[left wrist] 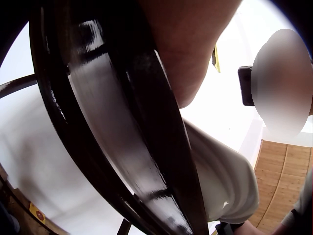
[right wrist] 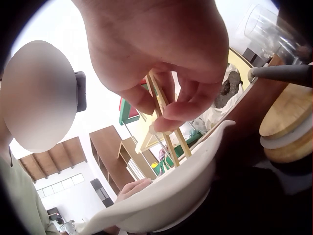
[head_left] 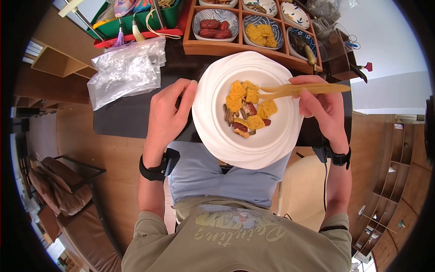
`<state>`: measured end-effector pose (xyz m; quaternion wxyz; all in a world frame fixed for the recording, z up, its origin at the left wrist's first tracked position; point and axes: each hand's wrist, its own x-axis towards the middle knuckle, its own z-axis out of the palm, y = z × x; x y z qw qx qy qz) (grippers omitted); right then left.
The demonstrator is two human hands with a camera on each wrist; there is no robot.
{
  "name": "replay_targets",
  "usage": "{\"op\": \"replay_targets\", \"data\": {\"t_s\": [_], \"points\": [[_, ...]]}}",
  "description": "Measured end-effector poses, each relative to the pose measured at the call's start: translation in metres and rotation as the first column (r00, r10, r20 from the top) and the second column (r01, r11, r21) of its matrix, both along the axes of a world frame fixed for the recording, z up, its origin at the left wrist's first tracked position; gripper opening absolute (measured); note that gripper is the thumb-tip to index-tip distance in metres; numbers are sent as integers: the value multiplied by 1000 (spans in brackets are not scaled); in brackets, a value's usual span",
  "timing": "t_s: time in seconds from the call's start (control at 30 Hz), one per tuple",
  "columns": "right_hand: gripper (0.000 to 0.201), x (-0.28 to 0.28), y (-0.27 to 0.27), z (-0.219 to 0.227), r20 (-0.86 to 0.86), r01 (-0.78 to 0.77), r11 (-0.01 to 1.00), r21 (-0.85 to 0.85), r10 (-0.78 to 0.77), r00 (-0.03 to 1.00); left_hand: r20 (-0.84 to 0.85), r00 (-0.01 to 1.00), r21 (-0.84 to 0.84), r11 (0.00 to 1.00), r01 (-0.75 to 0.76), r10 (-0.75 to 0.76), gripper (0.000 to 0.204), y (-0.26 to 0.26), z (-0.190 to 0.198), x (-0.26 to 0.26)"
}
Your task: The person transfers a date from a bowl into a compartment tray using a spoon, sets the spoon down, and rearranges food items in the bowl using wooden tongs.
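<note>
A white wide-rimmed bowl (head_left: 253, 156) sits at the table's front edge, part of its rim reaching past it. Inside are yellow crisp squares (head_left: 255, 122), dark reddish pieces (head_left: 250, 109) and thin brown seeds (head_left: 228, 115). My left hand (head_left: 170, 109) holds the bowl at its left rim, thumb along the edge; the other fingers are partly hidden. Wooden tongs (head_left: 324, 89) are pinched in my right hand (head_left: 324, 111), above the bowl's right side. Their tips reach the yellow squares in the head view. In the right wrist view, the tongs (right wrist: 168, 144) point down into the bowl (right wrist: 166, 200).
Behind the bowl stands a wooden compartment box (head_left: 213, 49) with small dishes of red dates (head_left: 215, 28), yellow squares (head_left: 262, 35) and other foods. A clear plastic bag (head_left: 129, 70) lies left, below a green basket (head_left: 149, 18). A lidded wooden-topped container (right wrist: 288, 125) stands at right.
</note>
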<state>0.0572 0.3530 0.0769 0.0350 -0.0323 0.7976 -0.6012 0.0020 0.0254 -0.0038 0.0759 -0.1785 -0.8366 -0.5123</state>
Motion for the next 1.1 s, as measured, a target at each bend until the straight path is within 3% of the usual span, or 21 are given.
{"op": "replay_targets", "data": {"t_s": [0.17,0.23,0.3,0.37,0.43,0.53,0.63,0.77,0.87,0.97,1.1], "points": [[26,3,-4,3,1,-77,997,17,77,997,-3,1000,0,1000,0,0,17,-1,-1,-1],[27,1,0,1,-102,-204,961,188,226,969,-3,1000,8,1000,3,-3,17,0,0,0],[26,4,-9,7,-98,-178,964,197,200,975,11,1000,0,1000,2,-2,17,0,1,1],[25,3,-14,10,-198,-173,915,365,257,946,16,1000,-8,1000,-2,2,17,-1,2,1],[21,4,-18,10,-248,-150,902,404,266,932,8,1000,-5,1000,0,0,16,0,2,1],[18,8,-23,2,-189,52,976,210,-11,982,-6,1000,-3,1000,11,-11,15,-1,1,0],[19,9,-24,1,-180,101,983,154,-72,981,-7,1000,5,1000,5,-5,15,-1,1,0],[18,7,-21,1,-285,15,970,243,56,957,3,1000,11,1000,4,-4,15,0,1,1],[20,-2,-13,3,-25,-7,998,63,9,1000,-17,1000,1,1000,13,-13,15,-1,1,1],[22,-13,-4,0,111,-76,997,25,73,991,13,1000,-1,1000,11,-11,15,-1,2,1],[21,-17,-2,1,152,-155,988,-5,154,976,10,1000,9,1000,11,-11,15,-1,2,1]]}}
